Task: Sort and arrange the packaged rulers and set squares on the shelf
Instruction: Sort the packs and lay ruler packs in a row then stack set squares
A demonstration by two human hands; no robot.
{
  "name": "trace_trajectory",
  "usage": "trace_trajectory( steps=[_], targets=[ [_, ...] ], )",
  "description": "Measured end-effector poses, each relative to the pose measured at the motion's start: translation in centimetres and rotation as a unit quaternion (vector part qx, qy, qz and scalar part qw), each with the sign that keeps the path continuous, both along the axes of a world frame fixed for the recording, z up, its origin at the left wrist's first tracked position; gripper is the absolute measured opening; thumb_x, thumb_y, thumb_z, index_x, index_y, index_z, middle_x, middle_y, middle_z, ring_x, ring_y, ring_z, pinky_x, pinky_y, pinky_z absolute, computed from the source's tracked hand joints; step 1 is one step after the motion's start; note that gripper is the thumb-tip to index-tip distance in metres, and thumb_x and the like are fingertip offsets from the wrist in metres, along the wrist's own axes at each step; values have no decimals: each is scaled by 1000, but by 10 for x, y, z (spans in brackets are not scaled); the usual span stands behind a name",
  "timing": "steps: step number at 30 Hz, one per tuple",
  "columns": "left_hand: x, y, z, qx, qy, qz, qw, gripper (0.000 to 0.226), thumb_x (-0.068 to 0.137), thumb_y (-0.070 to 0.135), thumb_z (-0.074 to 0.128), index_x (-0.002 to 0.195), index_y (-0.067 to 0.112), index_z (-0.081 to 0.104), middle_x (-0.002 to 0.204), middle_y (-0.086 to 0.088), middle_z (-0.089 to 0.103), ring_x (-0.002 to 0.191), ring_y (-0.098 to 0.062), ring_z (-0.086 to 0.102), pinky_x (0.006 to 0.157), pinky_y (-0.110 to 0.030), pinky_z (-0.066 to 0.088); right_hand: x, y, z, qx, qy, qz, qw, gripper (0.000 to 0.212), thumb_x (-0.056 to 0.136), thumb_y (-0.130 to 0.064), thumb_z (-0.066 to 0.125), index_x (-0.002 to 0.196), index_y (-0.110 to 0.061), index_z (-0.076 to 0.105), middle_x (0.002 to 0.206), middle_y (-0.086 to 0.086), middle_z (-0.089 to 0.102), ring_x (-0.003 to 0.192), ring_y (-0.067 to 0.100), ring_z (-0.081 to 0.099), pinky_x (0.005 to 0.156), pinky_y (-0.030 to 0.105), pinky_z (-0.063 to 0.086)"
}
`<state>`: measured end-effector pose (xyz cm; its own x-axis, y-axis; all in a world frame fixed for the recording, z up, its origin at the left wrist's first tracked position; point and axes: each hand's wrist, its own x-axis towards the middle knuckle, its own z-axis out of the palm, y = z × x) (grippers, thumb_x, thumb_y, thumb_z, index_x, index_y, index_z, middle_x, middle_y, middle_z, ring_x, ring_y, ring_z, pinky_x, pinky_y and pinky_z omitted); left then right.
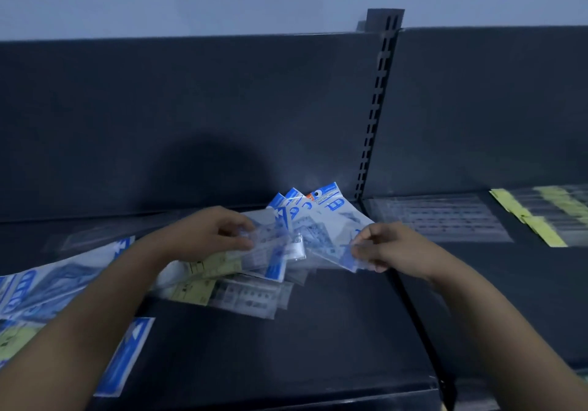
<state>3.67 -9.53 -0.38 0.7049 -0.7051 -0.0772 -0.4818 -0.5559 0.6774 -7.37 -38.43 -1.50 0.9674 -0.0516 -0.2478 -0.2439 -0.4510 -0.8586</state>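
- left hand [211, 232] pinches fanned blue packets [286, 229] above the shelf [286, 347]
- right hand [386, 248] pinches the rightmost blue packet [334, 226]
- yellow-card packets [203, 278] lie under the left hand

The shelf [302, 353] lies bare at the front centre; loose packets [47, 283] crowd the left edge, a heap [241, 293] sits mid-shelf, clear packets [445, 219] lie right, and the back panel [191, 108] closes the rear.
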Motion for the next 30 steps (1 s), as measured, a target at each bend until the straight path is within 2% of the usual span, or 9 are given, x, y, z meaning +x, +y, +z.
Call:
trace_trajectory(
  steps=[4,7,11,13,16,18,23,26,30],
  targets=[
    [-2,-10,5,22,-6,1,1000,4,89,19,68,85,20,69,82,-5,71,76,-20,64,77,-35,50,-8,-17,-1,56,40,-3,998,12,80,-7,72,88,-9,63,69,6,65,51,10,55,50,18,46],
    [-4,-23,14,-29,-9,-19,999,10,90,15,66,81,19,68,76,2,67,71,-8,59,72,-26,48,-14,-26,3,16,65,38,997,18,80,-2,64,96,-9,67,67,6,62,51,12,54,53,21,46],
    [-1,-48,20,-91,36,-18,995,13,95,25,59,83,20,61,66,-3,60,61,-19,61,58,-28,50,-15,-20,-1,50,59,12,997,13,82,1,61,87,-11,64,58,-1,60,49,11,59,49,19,47],
    [3,-63,16,-105,28,-1,994,16,94,34,58,82,25,60,63,0,59,56,-13,60,52,-24,48,-18,-21,-2,83,63,9,995,12,84,-1,65,90,-10,61,58,-5,64,54,13,65,48,18,48],
    [10,-86,6,-92,-21,9,995,19,91,44,57,81,29,59,61,9,56,54,-4,47,55,-18,38,-27,-36,1,126,43,-39,990,20,80,3,69,93,-10,60,73,7,70,59,18,68,51,21,52],
    [13,-101,0,-86,6,25,996,13,89,39,61,82,28,61,59,14,56,53,-1,46,58,-18,38,-34,-52,3,149,26,-77,985,23,80,7,66,97,-7,60,75,11,69,57,19,67,52,23,54],
    [3,-144,2,-82,119,29,989,26,70,27,59,96,26,64,71,10,65,65,-9,55,70,-32,42,-52,-108,9,105,21,-70,992,23,82,6,64,101,-6,67,74,11,68,59,21,66,56,24,54],
    [-8,-179,8,-85,116,-14,989,22,83,14,71,104,20,66,85,4,72,71,-8,64,68,-24,50,-62,-147,10,52,11,-46,998,24,81,6,61,96,-9,71,69,12,66,59,18,65,56,24,53],
    [-28,-234,8,-109,67,18,992,13,84,21,73,97,19,71,88,1,74,77,-9,69,70,-21,53,-70,-206,6,44,-11,-16,999,20,82,7,64,91,-9,72,70,9,68,62,18,65,56,24,53]
  ],
)
